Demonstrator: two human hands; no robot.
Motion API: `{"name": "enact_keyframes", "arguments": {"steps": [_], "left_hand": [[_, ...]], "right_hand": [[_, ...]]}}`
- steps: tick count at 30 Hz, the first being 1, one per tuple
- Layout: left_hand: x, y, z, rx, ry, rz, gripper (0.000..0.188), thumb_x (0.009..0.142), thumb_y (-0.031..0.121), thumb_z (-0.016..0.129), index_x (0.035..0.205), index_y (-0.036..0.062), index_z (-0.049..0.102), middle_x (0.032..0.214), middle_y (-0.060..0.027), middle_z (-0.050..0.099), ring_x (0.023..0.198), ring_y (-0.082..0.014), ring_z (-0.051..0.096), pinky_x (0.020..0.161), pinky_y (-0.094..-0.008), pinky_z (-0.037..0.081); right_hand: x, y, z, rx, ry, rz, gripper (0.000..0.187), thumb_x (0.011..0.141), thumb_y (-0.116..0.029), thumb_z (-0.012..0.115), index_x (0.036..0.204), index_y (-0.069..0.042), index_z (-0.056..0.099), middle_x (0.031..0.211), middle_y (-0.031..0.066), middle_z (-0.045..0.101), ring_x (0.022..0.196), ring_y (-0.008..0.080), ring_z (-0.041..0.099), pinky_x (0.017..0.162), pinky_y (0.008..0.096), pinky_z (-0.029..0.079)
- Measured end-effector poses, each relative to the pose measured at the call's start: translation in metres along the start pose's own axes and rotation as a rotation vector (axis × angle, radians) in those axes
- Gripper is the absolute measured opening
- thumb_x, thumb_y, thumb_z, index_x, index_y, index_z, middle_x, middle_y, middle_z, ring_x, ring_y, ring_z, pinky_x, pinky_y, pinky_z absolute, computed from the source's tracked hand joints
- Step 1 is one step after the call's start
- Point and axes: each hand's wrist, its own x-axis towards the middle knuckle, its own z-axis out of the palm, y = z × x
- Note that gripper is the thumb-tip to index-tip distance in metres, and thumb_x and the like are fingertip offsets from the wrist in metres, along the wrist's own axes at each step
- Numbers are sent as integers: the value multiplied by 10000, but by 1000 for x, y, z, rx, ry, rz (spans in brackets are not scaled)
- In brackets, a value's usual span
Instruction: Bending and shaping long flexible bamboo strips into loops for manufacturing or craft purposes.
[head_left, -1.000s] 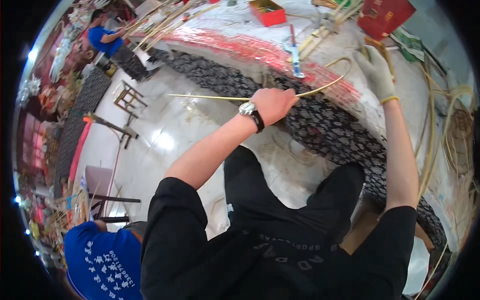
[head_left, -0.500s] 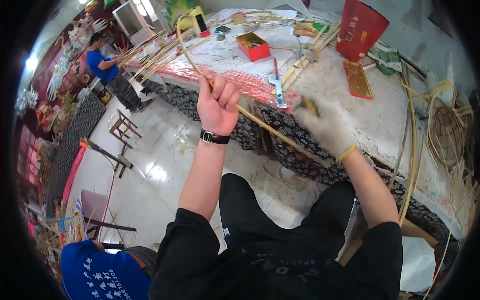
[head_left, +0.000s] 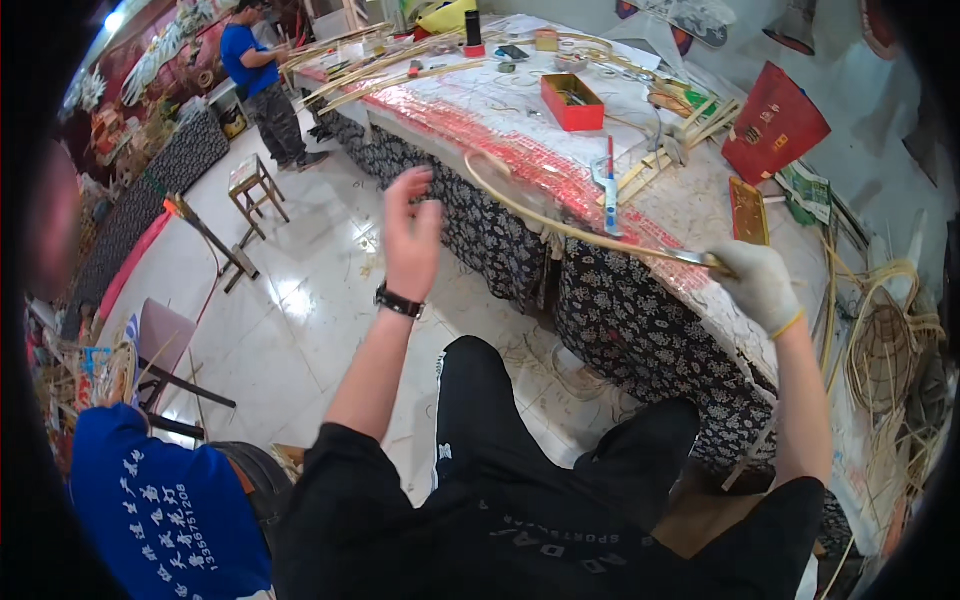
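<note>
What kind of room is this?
Probably a bamboo craft workshop: the gloved right hand holds a long curved bamboo strip, more strips lie on the long table, and coiled strips sit nearby.

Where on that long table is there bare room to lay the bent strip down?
The barest patch of the table is the pale top between the red box and the gloved right hand, though wooden slats border it. The far end is crowded with strips and small items. The right edge is cluttered with bamboo hoops. The left hand is open above the floor.
</note>
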Motion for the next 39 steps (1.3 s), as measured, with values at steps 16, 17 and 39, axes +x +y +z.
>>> {"name": "enact_keyframes", "arguments": {"steps": [16,17,39], "left_hand": [[-126,-12,109,-118,-1376,-74,292,1004,301,520,943,53,662,801,-139,705,735,-345,681,684,-423,531],[-132,-15,111,-122,-1391,-83,292,1004,301,520,943,53,662,801,-139,705,735,-345,681,684,-423,531],[-163,9,235,531,-1110,-138,238,1014,198,448,996,17,601,835,-240,701,815,-426,698,713,-531,559]], "right_hand": [[-9,65,0,-183,-44,-98,139,765,3,683,888,-43,637,796,146,607,770,333,620,706,392,490],[-8,78,7,-128,61,-22,162,788,34,658,929,-45,643,846,129,626,819,287,639,742,376,500],[-42,89,123,-187,-19,396,294,995,-355,524,951,-81,621,869,227,657,830,444,638,712,543,491]]}}
